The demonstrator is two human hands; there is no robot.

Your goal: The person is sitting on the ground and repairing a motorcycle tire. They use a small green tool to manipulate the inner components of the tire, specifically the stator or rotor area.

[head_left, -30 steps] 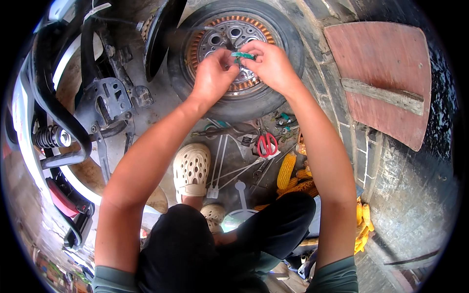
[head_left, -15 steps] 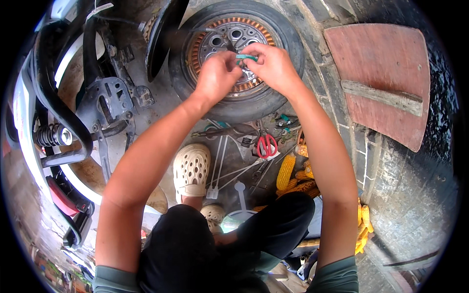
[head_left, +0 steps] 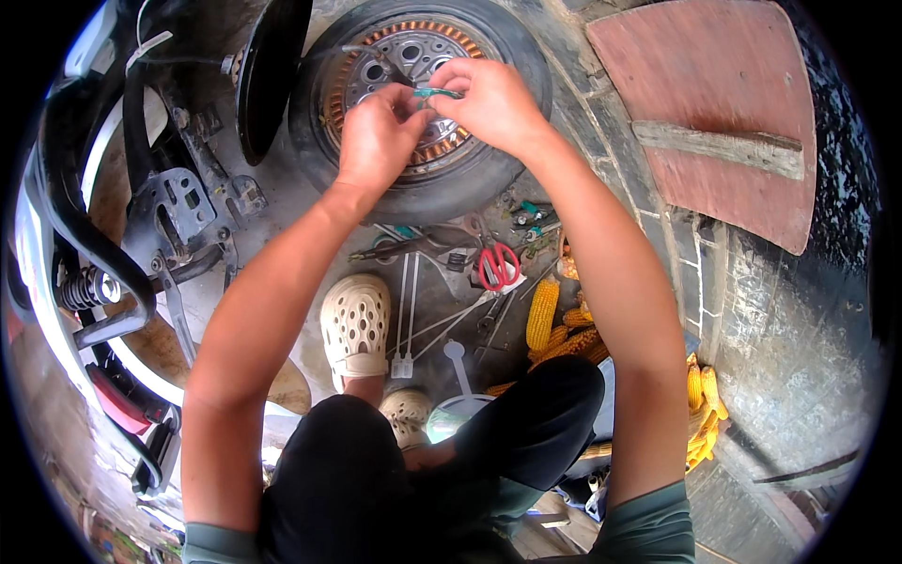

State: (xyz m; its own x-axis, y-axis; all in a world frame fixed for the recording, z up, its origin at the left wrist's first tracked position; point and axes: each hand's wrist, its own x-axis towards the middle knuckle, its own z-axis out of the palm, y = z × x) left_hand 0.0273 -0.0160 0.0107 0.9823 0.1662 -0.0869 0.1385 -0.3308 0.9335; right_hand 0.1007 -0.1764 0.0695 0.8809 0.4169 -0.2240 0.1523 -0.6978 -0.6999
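Over the hub-motor wheel (head_left: 423, 103), the left hand (head_left: 376, 136) and right hand (head_left: 489, 103) pinch a small green wire (head_left: 435, 92).

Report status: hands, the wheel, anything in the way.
Both hands over wheel hub: left hand and right hand pinch a small green piece between fingertips. Tyre lies flat. Red scissors, white cable ties lie nearer; nothing blocks the hub.

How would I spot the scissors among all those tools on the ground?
Start at the big wheel lying flat under both hands, then look just below its tyre toward the person's knees. Among the grey metal tools and white cable ties lie the scissors, left of the yellow corn cobs. Their bright red loop handles are the only red thing there.
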